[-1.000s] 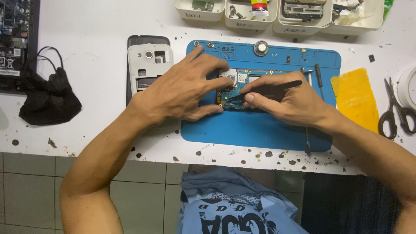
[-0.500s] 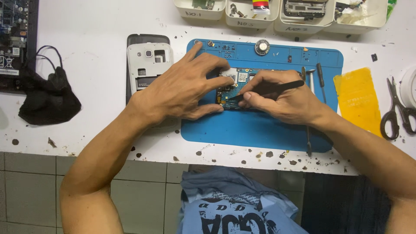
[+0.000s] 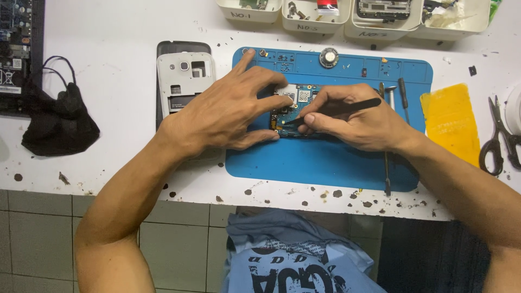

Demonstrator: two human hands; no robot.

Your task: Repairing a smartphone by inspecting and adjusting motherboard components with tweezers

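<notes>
A small circuit board [image 3: 293, 111] is found on the blue mat [image 3: 336, 157], near its centre, pinned at its 9 o'clock edge by the left hand [image 3: 228, 111] — fingers clamped on the board. Black tweezers [image 3: 339, 108] are held in a pinch by the right hand [image 3: 358, 122], tips laid on the board. Compared with a second ago, both hands are little displaced; the tweezer tips are kept at the same spot, so fine work on the board is judged ongoing. A white phone shell [image 3: 184, 81] is noted at 9 o'clock of the mat, scissors [image 3: 496, 135] at 3 o'clock on the tabletop [image 3: 108, 49].
</notes>
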